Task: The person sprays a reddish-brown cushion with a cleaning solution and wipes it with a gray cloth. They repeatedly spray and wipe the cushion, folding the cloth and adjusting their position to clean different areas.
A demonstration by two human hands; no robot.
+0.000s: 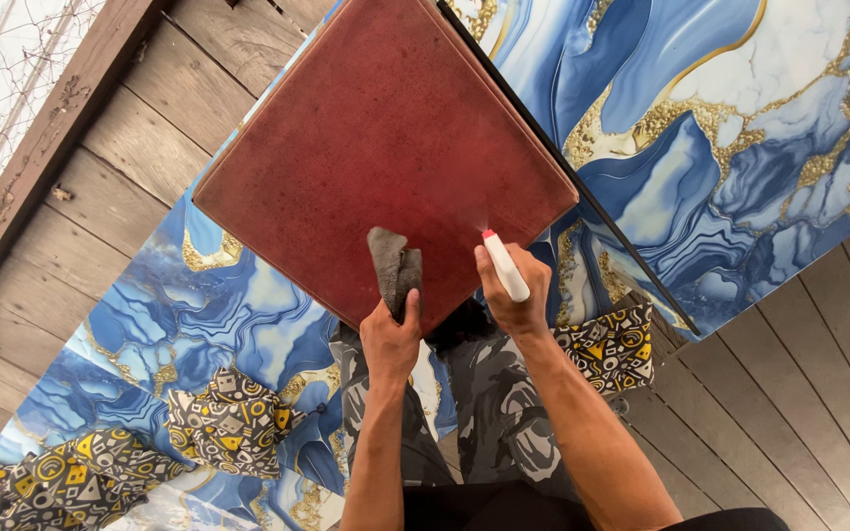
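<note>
A square dark red table top (376, 138) fills the middle of the view. My left hand (389, 339) grips a crumpled grey cloth (394, 267) that rests on the near edge of the red surface. My right hand (514, 300) holds a white spray bottle with a red nozzle (504, 264), its tip pointed at the red surface near the right corner. Both forearms reach up from below, over my legs in grey patterned trousers (484, 403).
A blue, white and gold marbled rug (720, 128) lies under the table on a wooden plank deck (819, 393). Black and yellow patterned cushions (233, 423) lie at left and right (614, 346). A wooden rail with wire mesh (22, 128) borders the upper left.
</note>
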